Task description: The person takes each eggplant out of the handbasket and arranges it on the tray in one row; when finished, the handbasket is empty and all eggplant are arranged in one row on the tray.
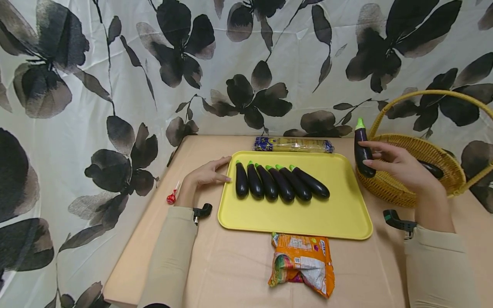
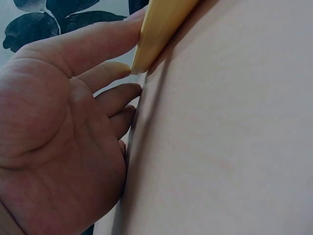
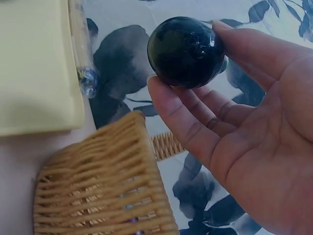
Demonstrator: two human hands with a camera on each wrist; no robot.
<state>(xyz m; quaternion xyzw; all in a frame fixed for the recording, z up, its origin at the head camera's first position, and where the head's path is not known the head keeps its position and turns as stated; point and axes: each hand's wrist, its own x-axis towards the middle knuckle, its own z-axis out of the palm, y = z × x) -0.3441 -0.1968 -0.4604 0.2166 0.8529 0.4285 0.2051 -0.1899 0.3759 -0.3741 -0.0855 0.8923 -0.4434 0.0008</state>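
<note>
My right hand (image 1: 400, 164) grips an eggplant (image 1: 362, 149) between thumb and fingers, holding it upright with its green stem on top. It is at the left rim of the wicker basket (image 1: 389, 194); the right wrist view shows the rounded dark end of the eggplant (image 3: 186, 51) above the basket. Another eggplant (image 1: 431, 169) lies inside, partly hidden by the hand. Several eggplants (image 1: 286, 186) lie side by side on the yellow tray (image 1: 269, 218). At the tray's left edge, my left hand (image 1: 206, 173) pinches the rim, its thumb over it.
A long clear packet with blue ends (image 1: 293, 144) lies behind the tray. In front is an orange snack bag (image 1: 302, 261). A red lollipop (image 1: 171, 197) lies near the table's left edge. The basket's tall handle (image 1: 435, 92) arches over it. A floral cloth hangs behind.
</note>
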